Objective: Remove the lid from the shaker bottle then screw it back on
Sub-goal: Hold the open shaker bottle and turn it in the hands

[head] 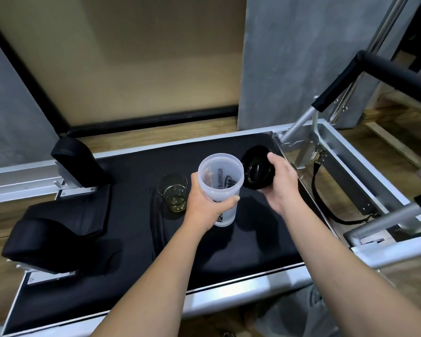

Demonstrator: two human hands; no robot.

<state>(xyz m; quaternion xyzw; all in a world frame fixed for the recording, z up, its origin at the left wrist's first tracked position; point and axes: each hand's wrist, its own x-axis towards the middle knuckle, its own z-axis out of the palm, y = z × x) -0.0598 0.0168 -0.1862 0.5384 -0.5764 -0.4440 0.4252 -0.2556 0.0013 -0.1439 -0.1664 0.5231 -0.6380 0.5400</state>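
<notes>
A translucent white shaker bottle (221, 181) with black lettering is held upright above the black padded platform (131, 239). Its mouth is uncovered and I can see inside. My left hand (204, 203) wraps around its body from the left. The black lid (255, 170) is off the bottle, just to the right of the rim and tilted on its side. My right hand (281, 184) grips the lid from the right, thumb at its top edge.
A green-tinted drinking glass (173, 192) stands on the platform just left of the bottle. Black shoulder pads (78, 161) sit at the left. A metal frame with a padded bar (350, 76) and a black strap (326, 205) lies to the right.
</notes>
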